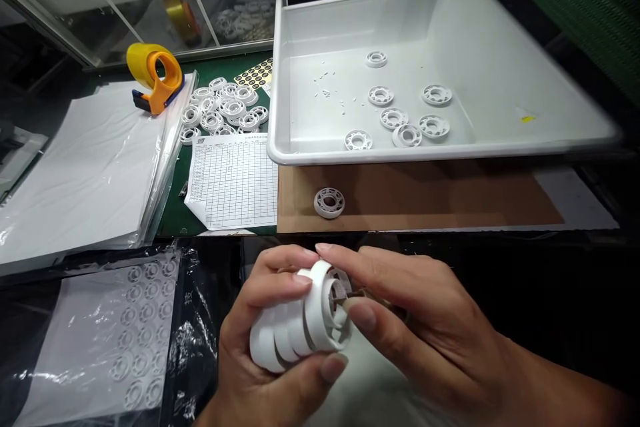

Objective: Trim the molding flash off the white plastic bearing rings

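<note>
My left hand (280, 320) is wrapped around a short stack of white plastic rings (285, 337), tilted so that the end ring's open face points to the right. At that face is my right hand (425, 320), its index fingertip on the upper rim of the end ring. Between its thumb and fingers is a thin brownish tool (356, 294), whose tip reaches into the ring's middle. Most of the tool is hidden by the fingers, so its exact kind does not show. One loose white ring (329, 203) lies just beyond my hands on brown cardboard (425, 197).
A white tray (350, 159) holds several rings and small white scraps. Left of it are a pile of rings (233, 108), a printed form (235, 180) and an orange tape dispenser (160, 83) on stacked white sheets (85, 160). Bagged rings (143, 333) lie at lower left.
</note>
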`<state>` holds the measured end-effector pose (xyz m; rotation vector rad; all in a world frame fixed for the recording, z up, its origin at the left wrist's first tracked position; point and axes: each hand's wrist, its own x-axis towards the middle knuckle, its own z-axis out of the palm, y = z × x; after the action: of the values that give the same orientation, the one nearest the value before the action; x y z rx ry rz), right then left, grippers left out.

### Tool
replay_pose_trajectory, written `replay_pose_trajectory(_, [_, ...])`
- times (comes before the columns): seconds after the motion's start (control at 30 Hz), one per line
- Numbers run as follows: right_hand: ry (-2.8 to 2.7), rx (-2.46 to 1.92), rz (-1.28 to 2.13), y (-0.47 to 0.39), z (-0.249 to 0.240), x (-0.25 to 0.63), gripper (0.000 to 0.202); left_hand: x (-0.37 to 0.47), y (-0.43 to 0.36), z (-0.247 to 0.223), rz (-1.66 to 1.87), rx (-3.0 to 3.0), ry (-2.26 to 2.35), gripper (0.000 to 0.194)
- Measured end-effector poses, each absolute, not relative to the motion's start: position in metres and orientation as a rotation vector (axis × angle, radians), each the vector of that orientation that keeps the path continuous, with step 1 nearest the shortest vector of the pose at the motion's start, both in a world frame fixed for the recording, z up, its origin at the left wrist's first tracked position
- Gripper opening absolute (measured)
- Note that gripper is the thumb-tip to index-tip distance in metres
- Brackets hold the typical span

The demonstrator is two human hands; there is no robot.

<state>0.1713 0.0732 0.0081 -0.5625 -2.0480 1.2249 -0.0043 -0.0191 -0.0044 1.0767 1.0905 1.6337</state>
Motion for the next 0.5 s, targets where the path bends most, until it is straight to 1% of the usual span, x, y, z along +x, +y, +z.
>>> replay_pose_trajectory(0.2, [-2.057,-0.536,1.195,0.0711,0.0079,0.169,0.039,-0.0025,-0.0184,-0.0061,1.66,1.092,1.092,0.048])
replay_pose_trajectory(0.4, [-2.102,-0.569,1.057,0.0662,0.0049,0.166,0.038,-0.003,-0.0202,-0.0066,1.687,1.13,1.147,0.049])
replay_pose_trajectory(0.5, [-2.093,-0.595,1.085,0.065,0.0049,0.1652,0.038,-0.0022,-0.0194,-0.0068,1.69,1.133,1.179,0.052])
